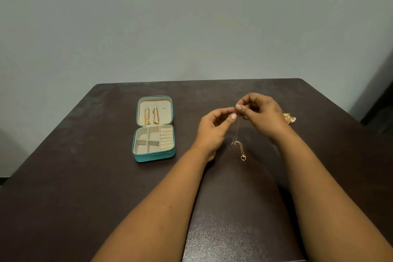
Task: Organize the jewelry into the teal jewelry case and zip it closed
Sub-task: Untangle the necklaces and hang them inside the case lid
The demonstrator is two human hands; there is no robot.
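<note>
Thin necklace is dangling right of the open teal case, pendant nearly touching the desk; both hands' fingers, left hand and right hand, are pinching its top end; probably working the clasp; next, it's going on the lid's free hook beside two hung chains.

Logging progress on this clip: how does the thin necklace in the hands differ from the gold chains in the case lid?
The thin necklace dangles from both hands, left hand and right hand, over the table; the gold chains hang from hooks in the lid of the open case. The necklace is fine and pale, ending in a small pendant; the chains look thicker and deeper gold. Both hang straight down.
</note>
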